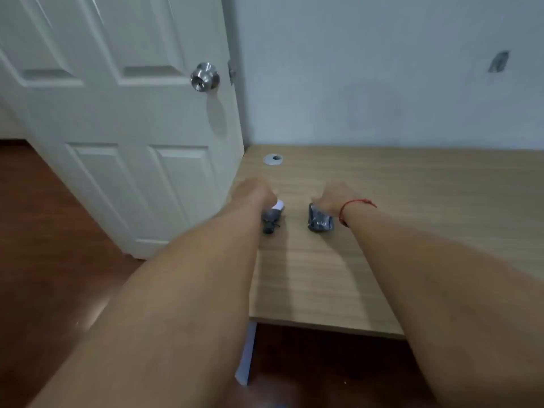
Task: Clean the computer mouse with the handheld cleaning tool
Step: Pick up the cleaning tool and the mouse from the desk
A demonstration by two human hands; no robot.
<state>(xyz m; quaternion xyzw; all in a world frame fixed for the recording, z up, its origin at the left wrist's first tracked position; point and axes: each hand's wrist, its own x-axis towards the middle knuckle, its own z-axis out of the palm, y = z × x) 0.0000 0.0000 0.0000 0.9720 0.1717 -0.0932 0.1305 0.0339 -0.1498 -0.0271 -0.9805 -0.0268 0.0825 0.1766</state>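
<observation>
Left hand (254, 193): reaching onto the cleaning tool (272, 217); grip hidden, cannot tell.
Right hand (331, 198): touching the mouse (320, 220); closure unclear.
Mouse: lying on the desk (412, 201), long axis pointing away, just right of the tool.

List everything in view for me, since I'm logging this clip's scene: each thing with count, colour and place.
cleaning tool: one, grey and white, on desk near its left edge, under the left hand
computer mouse: one, dark grey, on desk, at the right hand
desk: one, light wood, against the wall
cable grommet: one, white, desk's back left corner
door: one, white, left of desk
door knob: one, silver, on door
floor: dark brown wood
left hand: over the tool; blurred
right hand: at the mouse; red string on wrist
</observation>
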